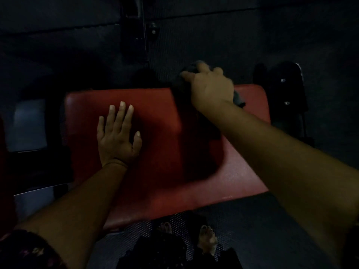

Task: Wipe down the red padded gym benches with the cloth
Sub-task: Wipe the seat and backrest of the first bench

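Note:
A red padded bench fills the middle of the dim head view. My left hand rests flat on its left half, fingers straight and spread. My right hand grips a dark bunched cloth at the far edge of the pad, right of centre. Part of the cloth shows past the wrist. A deep shadow from my right arm covers the pad's middle.
Dark rubber floor surrounds the bench. A black metal upright stands behind it. Black machine parts with bolts stand at the right end. A pale panel lies at the left. My bare feet stand at the near edge.

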Motion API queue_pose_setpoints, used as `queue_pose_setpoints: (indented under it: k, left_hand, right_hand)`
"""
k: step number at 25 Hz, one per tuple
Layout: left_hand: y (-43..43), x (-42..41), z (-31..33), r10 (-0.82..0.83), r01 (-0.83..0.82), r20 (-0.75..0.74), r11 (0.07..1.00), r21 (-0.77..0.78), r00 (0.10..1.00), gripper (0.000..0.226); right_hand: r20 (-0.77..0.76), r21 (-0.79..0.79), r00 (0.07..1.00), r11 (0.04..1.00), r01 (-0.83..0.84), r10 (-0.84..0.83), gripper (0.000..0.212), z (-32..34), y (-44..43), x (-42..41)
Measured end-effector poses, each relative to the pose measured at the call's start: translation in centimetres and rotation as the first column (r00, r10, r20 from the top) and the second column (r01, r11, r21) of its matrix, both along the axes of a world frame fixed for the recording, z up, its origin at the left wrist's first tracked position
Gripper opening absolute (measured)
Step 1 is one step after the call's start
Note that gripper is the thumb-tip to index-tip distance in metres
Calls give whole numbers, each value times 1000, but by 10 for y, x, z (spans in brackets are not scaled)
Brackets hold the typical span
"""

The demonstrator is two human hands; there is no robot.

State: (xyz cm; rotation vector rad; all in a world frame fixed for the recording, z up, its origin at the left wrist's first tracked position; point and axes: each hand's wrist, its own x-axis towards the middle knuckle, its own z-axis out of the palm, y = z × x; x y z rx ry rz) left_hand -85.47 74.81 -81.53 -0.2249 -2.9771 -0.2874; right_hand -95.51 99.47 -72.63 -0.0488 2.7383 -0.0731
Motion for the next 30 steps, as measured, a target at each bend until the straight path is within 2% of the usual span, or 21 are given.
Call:
queue_pose_setpoints:
  k: [4, 7, 9, 12, 14, 16, 18, 20, 23, 26, 30]
  left_hand:
    - [0, -1, 1, -5, 5, 8, 1000, 16, 1000, 63]
    - [-1, -2, 0, 2, -2, 11, 1000, 9, 1000, 64]
    - [-1, -1, 0, 5, -5, 13, 1000, 6, 1000, 64]
    - [-1, -1, -2, -8, 8, 9, 1000, 2, 1000, 63]
    - [-2, -1, -2, -8, 8, 9, 1000, 7, 1000, 63]
    - [-2, 0, -1, -2, 2, 10, 1000, 9, 1000, 63]
    - [-1, -1, 0, 1, -1, 25, 1000, 11, 1000, 64]
    - [0, -2, 0, 5, -6, 44, 1000, 17, 999, 66]
    - [0, -2, 1, 12, -12, 57, 1000, 6, 998, 67]
    - [0, -2, 2, 8, -9, 68, 1000, 1, 998, 67]
    - [0, -1, 0, 18, -17, 74, 1000, -17, 997, 68]
  right_hand:
    - [11, 165, 980, 967, 192, -197, 49, -5, 76, 7]
    - [-5, 192, 938, 920, 342, -348, 48, -3, 88, 9]
    - [-17, 164, 956, 943, 290, -291, 46, -2, 66, 9]
    - [-40, 79, 996, 994, 77, -74, 48, -4, 58, 14]
    - [-30, 10, 986, 986, 165, -165, 52, -6, 84, 11]
    - [24, -110, 910, 904, 414, -414, 54, -9, 115, 7]
    - [101, -287, 795, 748, 599, -598, 51, -15, 130, 6]
    - [106, -368, 734, 660, 655, -670, 51, -20, 129, 10]
    - [72, -430, 671, 584, 689, -738, 57, -22, 127, 30]
    - [96, -446, 584, 490, 749, -806, 60, -16, 134, 64]
    - [117, -363, 544, 474, 802, -831, 63, -15, 138, 104]
